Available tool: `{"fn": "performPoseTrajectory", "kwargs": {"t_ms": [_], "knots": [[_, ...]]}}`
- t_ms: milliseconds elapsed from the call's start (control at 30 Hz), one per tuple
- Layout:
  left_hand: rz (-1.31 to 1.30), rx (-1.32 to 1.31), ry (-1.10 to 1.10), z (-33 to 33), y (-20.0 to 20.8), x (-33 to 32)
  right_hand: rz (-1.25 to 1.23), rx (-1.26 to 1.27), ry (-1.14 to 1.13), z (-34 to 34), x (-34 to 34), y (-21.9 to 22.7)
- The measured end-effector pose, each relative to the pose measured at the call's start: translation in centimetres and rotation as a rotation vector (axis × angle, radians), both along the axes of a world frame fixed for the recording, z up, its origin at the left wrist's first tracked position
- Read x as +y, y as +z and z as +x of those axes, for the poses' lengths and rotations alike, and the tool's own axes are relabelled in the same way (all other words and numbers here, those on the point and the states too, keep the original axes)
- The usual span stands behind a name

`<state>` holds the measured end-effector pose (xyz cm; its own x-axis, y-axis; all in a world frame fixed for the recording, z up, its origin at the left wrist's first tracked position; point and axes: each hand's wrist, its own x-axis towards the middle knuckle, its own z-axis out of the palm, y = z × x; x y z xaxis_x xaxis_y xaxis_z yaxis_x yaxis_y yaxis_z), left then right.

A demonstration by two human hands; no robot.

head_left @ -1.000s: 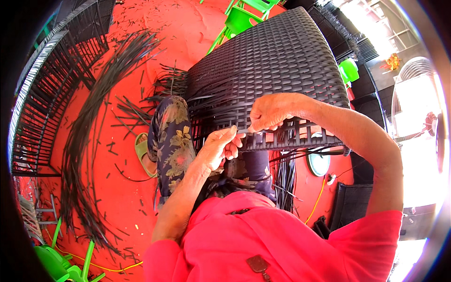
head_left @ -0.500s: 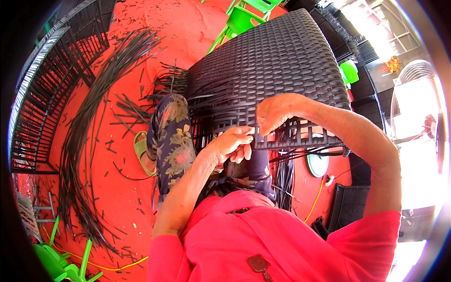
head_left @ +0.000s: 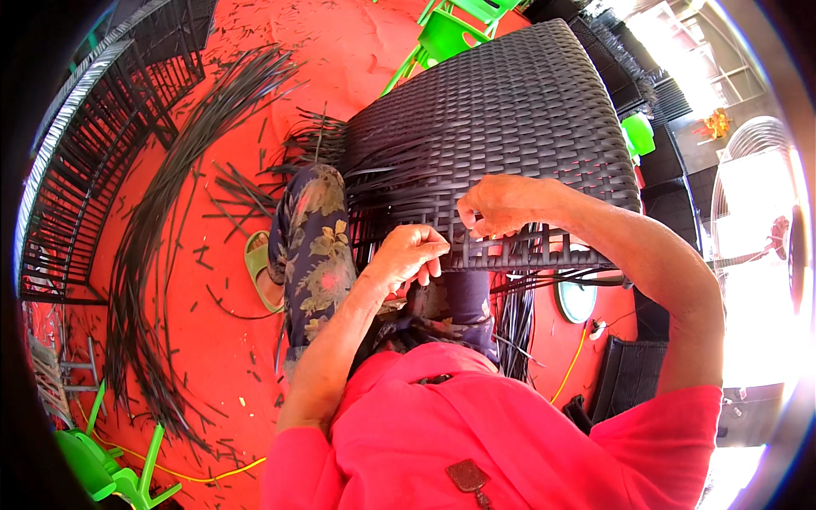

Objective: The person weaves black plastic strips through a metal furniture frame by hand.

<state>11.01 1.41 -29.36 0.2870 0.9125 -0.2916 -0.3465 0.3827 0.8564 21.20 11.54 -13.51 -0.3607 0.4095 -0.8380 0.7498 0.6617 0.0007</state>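
A large black woven wicker panel [head_left: 518, 110] leans across my lap, its near edge an open lattice of strips. My right hand [head_left: 503, 206] is on this lattice with fingers curled and the thumb close to them; what they grip is hidden. Just left of it, beside the panel's near edge, my left hand [head_left: 410, 255] has thumb and forefinger pinched together. Anything between those fingertips is too small to make out. Loose black strips [head_left: 387, 174] stick out from the panel's left side.
A long bundle of black strips [head_left: 157, 229] lies on the red floor [head_left: 229, 357] at left, among scattered offcuts. A black slatted frame [head_left: 93, 170] stands far left. Green plastic chairs [head_left: 446, 36] are at the top and lower left. A fan [head_left: 756, 204] stands at right.
My hands have moved apart. The right has lifted slightly up and left from the lattice edge, and the left has drawn back a little toward me.
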Motion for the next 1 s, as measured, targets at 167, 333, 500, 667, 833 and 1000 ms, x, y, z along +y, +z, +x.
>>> {"fn": "performPoseTrajectory", "kwargs": {"t_ms": [167, 333, 500, 667, 833, 1000], "knots": [[-0.039, 0.264, 0.222, -1.2, -5.1, 0.7, -0.091, -0.042, -0.015, -0.1, 0.4, 0.0], [-0.081, -0.058, 0.290, -1.5, -5.8, 0.4, -0.067, -0.152, 0.063, -2.1, 1.4, -0.7], [-0.130, -0.496, 0.393, -1.7, -5.2, -0.3, -0.197, 0.073, -0.159, -3.2, 1.3, -4.3], [-0.129, -0.641, 0.387, -1.7, -4.3, -0.9, -0.328, 0.093, -0.383, -3.3, 1.4, -4.7], [-0.151, -0.350, 0.092, -0.8, -3.9, -1.1, -0.307, -0.152, -0.267, -3.3, 2.4, -3.2], [-0.121, -0.322, -0.056, -0.4, -4.3, -0.6, -0.209, -0.209, -0.107, -3.6, 1.3, -3.6]]}}
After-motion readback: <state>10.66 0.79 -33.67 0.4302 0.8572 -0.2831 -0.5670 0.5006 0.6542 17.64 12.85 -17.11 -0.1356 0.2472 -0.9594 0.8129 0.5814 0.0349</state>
